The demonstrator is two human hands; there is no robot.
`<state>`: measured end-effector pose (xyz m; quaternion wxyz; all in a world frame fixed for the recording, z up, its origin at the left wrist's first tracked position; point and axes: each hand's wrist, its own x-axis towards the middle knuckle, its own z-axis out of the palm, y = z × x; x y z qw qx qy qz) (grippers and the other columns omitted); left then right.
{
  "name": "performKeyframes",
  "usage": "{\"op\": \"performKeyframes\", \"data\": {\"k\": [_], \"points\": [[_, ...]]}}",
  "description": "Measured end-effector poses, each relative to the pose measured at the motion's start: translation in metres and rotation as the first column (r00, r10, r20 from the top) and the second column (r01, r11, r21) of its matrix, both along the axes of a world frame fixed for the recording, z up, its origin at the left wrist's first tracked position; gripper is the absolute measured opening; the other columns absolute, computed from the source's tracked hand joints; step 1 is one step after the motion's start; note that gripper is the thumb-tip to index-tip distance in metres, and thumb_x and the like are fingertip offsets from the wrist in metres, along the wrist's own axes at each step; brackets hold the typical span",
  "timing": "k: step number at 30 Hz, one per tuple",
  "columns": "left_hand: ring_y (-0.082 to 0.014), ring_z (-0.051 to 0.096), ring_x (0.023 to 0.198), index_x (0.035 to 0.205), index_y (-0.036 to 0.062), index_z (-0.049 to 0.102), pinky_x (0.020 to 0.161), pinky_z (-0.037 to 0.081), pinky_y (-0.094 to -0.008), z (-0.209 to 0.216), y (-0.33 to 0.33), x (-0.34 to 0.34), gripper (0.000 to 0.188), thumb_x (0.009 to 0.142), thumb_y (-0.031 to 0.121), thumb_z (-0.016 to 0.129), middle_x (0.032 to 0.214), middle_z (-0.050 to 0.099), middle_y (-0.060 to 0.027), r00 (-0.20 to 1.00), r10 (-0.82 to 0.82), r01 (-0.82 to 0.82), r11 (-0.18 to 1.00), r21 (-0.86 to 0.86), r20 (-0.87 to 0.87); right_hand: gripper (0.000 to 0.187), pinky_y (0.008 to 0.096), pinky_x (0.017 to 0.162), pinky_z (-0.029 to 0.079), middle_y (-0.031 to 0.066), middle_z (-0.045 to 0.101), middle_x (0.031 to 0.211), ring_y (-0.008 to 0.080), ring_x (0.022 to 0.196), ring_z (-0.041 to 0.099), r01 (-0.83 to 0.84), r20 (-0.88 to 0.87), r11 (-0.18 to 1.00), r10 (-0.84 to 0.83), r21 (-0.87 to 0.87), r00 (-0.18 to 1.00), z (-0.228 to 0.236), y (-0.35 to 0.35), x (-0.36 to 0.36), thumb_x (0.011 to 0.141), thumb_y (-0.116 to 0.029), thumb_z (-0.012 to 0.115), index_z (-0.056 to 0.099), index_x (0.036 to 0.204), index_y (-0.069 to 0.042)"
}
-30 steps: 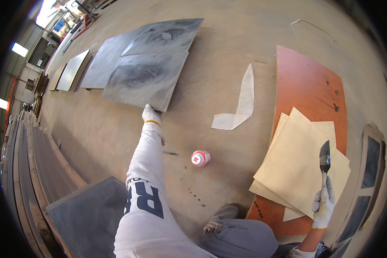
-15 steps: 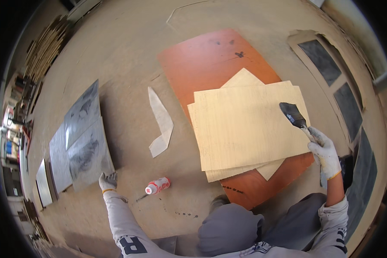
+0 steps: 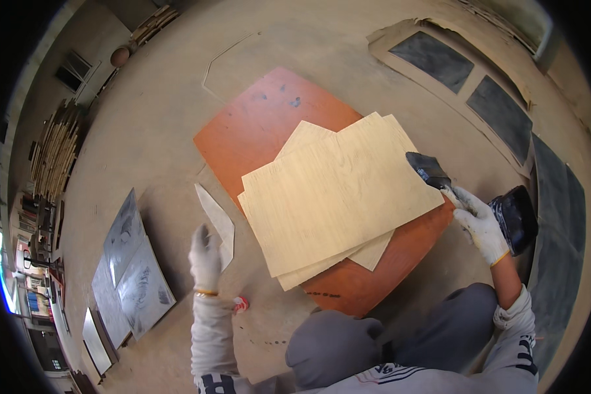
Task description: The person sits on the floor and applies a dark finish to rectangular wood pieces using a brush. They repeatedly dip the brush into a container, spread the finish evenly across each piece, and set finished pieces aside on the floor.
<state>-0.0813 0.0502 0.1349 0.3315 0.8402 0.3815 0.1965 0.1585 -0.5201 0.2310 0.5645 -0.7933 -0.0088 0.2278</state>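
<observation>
At edge of pale grained sheets (image 3: 335, 197): black-bristled brush (image 3: 429, 171) gripped in right hand (image 3: 482, 225); left hand (image 3: 205, 261) empty, loosely uncurled.

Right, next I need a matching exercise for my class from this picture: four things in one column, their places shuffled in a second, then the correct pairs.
Things
1. Brush
2. Pale sheets
3. Red-and-white bottle
4. Black container

Places
A. Stacked on the orange-brown board
B. Partly hidden by the left sleeve
C. Just to the right of the right hand
D. Held in the right hand

Pairs: 1-D, 2-A, 3-B, 4-C
</observation>
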Motion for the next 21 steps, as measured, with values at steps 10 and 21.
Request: {"op": "performKeyframes", "data": {"k": [10,21], "points": [[-0.0396,0.043,0.152,0.161,0.0082,0.044,0.125,0.031,-0.0529,-0.073,-0.017,0.304,0.090,0.097,0.069,0.058,0.162,0.049,-0.0210,0.706,-0.209,0.425,0.889,0.169,-0.677,0.059,0.0175,0.061,0.042,0.0040,0.071,0.121,0.0009,0.075,0.053,0.298,0.101,0.951,-0.305,0.082,0.947,0.026,-0.087,-0.040,0.100,-0.009,0.067,0.052,0.156,0.003],[-0.0410,0.051,0.142,0.165,0.0106,0.038,0.113,0.047,-0.0530,-0.082,-0.103,0.261,0.102,0.095,0.084,0.048,0.151,0.054,-0.0240,0.659,-0.088,0.416,0.869,0.266,-0.747,0.060,0.0179,0.046,0.033,-0.0044,0.060,0.085,0.0000,0.055,0.043,0.569,0.030,0.821,-0.570,0.046,0.821,0.003,-0.164,-0.075,0.102,-0.013,0.065,0.050,0.159,-0.001]]}}
